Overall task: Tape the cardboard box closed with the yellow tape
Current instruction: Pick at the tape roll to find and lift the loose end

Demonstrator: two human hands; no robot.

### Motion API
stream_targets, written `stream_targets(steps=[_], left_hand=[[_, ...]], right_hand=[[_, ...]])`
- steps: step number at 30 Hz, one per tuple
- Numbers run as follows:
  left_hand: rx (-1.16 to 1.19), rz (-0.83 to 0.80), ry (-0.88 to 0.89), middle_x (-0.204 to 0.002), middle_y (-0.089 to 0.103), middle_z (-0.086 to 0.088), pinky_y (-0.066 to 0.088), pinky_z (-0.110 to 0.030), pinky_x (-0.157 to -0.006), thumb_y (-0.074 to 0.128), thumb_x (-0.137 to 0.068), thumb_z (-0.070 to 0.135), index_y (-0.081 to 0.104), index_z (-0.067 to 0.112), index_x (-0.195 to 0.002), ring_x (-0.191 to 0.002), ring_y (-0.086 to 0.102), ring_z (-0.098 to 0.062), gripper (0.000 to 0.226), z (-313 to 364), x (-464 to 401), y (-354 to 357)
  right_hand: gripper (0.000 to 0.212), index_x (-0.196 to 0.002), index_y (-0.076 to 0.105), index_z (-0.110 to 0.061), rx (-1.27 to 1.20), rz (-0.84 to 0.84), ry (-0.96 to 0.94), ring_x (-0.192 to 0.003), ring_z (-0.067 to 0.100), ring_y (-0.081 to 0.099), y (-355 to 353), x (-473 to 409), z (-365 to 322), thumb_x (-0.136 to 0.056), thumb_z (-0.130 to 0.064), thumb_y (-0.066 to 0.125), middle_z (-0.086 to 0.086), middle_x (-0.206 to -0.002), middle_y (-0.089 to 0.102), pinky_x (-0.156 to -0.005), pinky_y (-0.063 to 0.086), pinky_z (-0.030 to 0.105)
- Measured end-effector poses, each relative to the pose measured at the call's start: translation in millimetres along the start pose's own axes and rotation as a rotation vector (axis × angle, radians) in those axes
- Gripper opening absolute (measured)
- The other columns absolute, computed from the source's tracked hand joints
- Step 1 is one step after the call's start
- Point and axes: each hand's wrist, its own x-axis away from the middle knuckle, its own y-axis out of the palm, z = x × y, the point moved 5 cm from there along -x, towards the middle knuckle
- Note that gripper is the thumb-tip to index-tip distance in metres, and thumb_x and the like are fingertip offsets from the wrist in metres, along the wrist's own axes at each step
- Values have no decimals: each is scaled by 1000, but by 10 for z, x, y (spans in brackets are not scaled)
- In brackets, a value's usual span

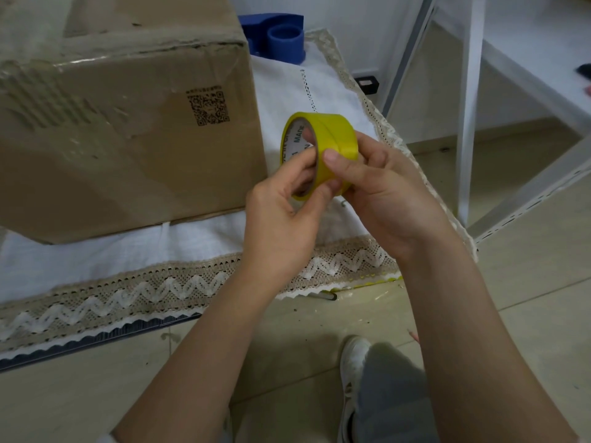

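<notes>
The step in hand looks like finding the free end of the yellow tape [319, 148], before any strip goes onto the cardboard box [128, 123]. The roll is held up in the air just to the right of the box's near right corner, above the white cloth with a lace border [192, 282] on which the box stands.

The left hand [281, 215] has its fingers curled into the roll's core and its thumb at the near rim, so it grips the roll from inside. The right hand [380, 190] wraps the roll's outer face, its thumb pressed flat on the yellow band and its fingers curled behind. No loose end is visible.

The next move probably calls for a nail to catch the tape's edge and peel it up, then carrying the roll left to the box's top seam, which is not clearly shown here.

Behind the box, to its right, stands a blue tape dispenser [281, 36].
</notes>
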Motion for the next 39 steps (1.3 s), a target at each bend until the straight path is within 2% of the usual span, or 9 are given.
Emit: stream_targets(steps=[5,8,12,19,25,30,34,37,39], left_hand=[[-78,-6,11,-100,74,1,53,-23,-86,68,-88,3,66,13,-118,-91,69,-7,31,-26,2,-3],[-142,-28,14,-100,75,1,51,-20,-87,69,-88,7,66,12,-122,-92,67,-5,34,-35,22,14],[-147,-30,13,-103,75,3,51,-19,-89,69,-87,6,67,12,-123,-91,65,2,36,-32,39,22],[-149,-14,10,-106,75,2,54,-26,-93,70,-87,7,67,12,-123,-98,69,-6,36,-49,36,15],[-135,-17,0,-107,75,4,54,-26,-94,70,-87,7,68,14,-123,-101,69,-5,37,-48,45,20],[-132,-23,-16,-110,75,4,55,-37,-97,70,-88,7,68,15,-122,-107,69,-8,35,-69,39,18],[-89,-27,-15,-111,74,4,55,-38,-97,70,-88,8,67,14,-124,-106,69,-11,37,-50,28,-6],[-73,-40,-26,-113,74,2,54,-36,-99,70,-88,7,66,13,-125,-108,68,-9,38,-51,31,3],[-76,-39,-32,-114,73,1,53,-35,-100,70,-88,6,66,12,-125,-110,68,-9,38,-62,32,1]], right_hand=[[41,-124,60,4,-41,19,37,-103,35,63,5,-25,18,-84,-8,61,23,-113,67,-108,43,58],[44,-112,63,2,-111,83,95,-91,29,65,1,-49,59,-72,-12,56,12,-98,70,-85,56,42],[37,-102,60,0,-165,89,87,-80,26,62,33,-50,63,-67,-10,52,9,-86,65,-68,57,35],[37,-99,60,0,-168,104,54,-82,29,60,68,-53,64,-64,-7,49,12,-88,62,-71,57,38],[33,-93,59,-1,-188,130,47,-73,21,64,74,-37,40,-62,-3,47,3,-74,67,-63,57,34],[36,-85,58,-3,-188,165,17,-70,21,63,56,-24,62,-72,20,33,0,-67,66,-66,57,37],[26,-86,61,-3,-293,35,53,-78,23,61,95,-30,36,-80,1,36,6,-76,66,-82,54,40],[22,-98,57,0,-285,16,66,-77,21,63,87,-49,59,-83,-4,42,6,-81,66,-75,57,35],[34,-107,54,-2,-294,33,67,-82,25,64,76,-76,101,-74,-7,47,9,-87,66,-75,58,38]])
